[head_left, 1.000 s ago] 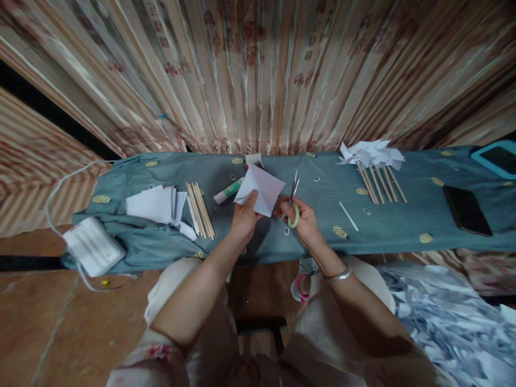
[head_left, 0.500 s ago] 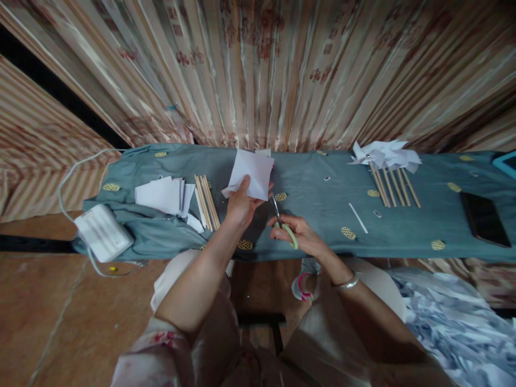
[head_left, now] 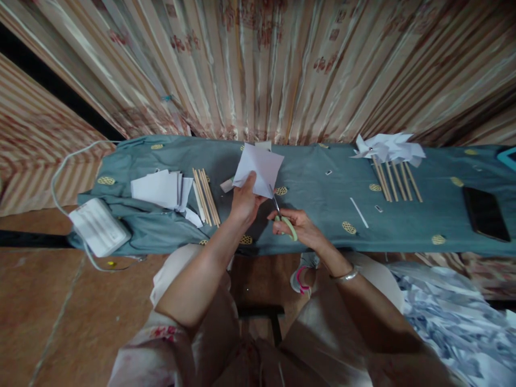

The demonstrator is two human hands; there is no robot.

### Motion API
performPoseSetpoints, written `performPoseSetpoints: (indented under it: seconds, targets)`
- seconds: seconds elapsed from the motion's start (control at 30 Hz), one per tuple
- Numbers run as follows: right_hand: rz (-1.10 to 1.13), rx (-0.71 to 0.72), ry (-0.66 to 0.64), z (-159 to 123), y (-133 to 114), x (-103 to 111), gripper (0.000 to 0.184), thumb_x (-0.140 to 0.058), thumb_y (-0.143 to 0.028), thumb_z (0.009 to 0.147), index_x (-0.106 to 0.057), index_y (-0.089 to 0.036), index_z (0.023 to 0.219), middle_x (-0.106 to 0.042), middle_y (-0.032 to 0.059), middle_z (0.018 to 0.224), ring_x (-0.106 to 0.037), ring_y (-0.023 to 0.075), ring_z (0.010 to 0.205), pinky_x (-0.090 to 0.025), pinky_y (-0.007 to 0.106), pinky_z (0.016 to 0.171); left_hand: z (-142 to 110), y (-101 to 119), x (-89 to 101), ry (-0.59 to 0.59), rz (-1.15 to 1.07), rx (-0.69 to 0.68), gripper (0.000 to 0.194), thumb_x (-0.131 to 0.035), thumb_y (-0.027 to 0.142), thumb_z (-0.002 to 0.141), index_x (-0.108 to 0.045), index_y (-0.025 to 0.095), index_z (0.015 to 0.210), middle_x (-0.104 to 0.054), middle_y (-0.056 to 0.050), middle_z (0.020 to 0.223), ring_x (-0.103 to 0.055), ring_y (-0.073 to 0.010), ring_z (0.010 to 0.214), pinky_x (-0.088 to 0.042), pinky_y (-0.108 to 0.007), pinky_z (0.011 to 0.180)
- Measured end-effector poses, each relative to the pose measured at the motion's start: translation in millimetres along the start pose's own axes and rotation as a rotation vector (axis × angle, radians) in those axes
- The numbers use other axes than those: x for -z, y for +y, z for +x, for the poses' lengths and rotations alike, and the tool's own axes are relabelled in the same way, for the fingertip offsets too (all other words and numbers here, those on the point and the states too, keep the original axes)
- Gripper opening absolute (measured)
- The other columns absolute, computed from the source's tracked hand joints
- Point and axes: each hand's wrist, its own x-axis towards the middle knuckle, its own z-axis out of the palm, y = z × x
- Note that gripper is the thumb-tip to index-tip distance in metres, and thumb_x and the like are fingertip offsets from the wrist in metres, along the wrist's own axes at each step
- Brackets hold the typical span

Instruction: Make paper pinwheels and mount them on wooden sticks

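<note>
Both forearms [head_left: 203,277] forward, left fingers [head_left: 258,202] pinched, thumb [head_left: 250,181] uppermost, right fingers [head_left: 291,214] curled nearby.

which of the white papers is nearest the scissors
The square sheet held in the left hand, right by the scissors. The paper stack and thin strip lie on the cloth, farther off, in neither hand.

pale tube [head_left: 227,185] is mostly hidden behind the paper square [head_left: 263,165]; blue-edged thing [head_left: 503,157] gets chopped at the right edge; scrap heap [head_left: 455,317] is blurry, cut off too; can't tell if the scissors [head_left: 285,221] are biting
</note>
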Motion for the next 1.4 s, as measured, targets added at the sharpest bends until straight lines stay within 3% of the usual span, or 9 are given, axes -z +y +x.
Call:
performPoseSetpoints:
  seconds: [0.3, 0.47, 0.73, 1.1, 1.4]
  targets:
    - [0.026, -0.022, -0.002, -0.4, -4.3, -1.0, 0.044, -0.082, -0.056, 0.062, -0.070, -0.019, 0.083, -0.062, -0.0026, 0.063, -0.057, 0.0112, 0.058, -0.046, 0.024, 0.057, -6.5, 1.3, -6.5, 0.037, -0.029, 0.016, 0.032, -0.069, 0.027, 0.087, -0.062, 0.019, 0.117, -0.075, -0.008, 0.103, -0.072, -0.0231, 0.098, -0.057, -0.039, 0.090]
    - [0.018, -0.022, -0.005, 0.4, -2.6, -0.7, 0.045, -0.082, -0.056, 0.063, -0.070, -0.019, 0.085, -0.061, -0.0028, 0.061, -0.057, 0.0112, 0.058, -0.045, 0.024, 0.058, -5.6, -1.6, -4.0, 0.009, -0.011, 0.009, 0.030, -0.061, 0.026, 0.092, -0.059, 0.017, 0.120, -0.075, -0.008, 0.101, -0.072, -0.0217, 0.099, -0.058, -0.037, 0.089]
    - [-0.007, -0.033, -0.019, 1.2, -0.4, 1.2, 0.050, -0.081, -0.058, 0.063, -0.070, -0.018, 0.090, -0.063, -0.0017, 0.065, -0.059, 0.0112, 0.061, -0.045, 0.023, 0.058, -3.9, -4.1, 1.2, -0.036, 0.028, 0.005, 0.029, -0.068, 0.033, 0.088, -0.062, 0.017, 0.111, -0.075, -0.008, 0.098, -0.072, -0.0224, 0.097, -0.058, -0.038, 0.088]
    - [-0.015, -0.030, -0.019, 1.3, -1.6, 1.5, 0.047, -0.081, -0.055, 0.064, -0.069, -0.018, 0.089, -0.063, -0.0016, 0.065, -0.058, 0.0113, 0.060, -0.044, 0.023, 0.056, -6.1, -0.8, -2.4, -0.044, 0.027, 0.026, 0.040, -0.065, 0.033, 0.090, -0.056, 0.016, 0.125, -0.076, -0.011, 0.102, -0.073, -0.0240, 0.094, -0.057, -0.038, 0.086]
    - [0.039, -0.067, 0.045, 5.1, 4.7, -1.2, 0.050, -0.087, -0.052, 0.055, -0.070, -0.018, 0.086, -0.060, -0.0034, 0.060, -0.057, 0.0110, 0.057, -0.045, 0.024, 0.055, -7.0, 1.5, -5.8, -0.011, 0.016, 0.032, 0.044, -0.067, 0.033, 0.089, -0.055, 0.019, 0.129, -0.075, -0.008, 0.100, -0.074, -0.0232, 0.091, -0.058, -0.038, 0.085]
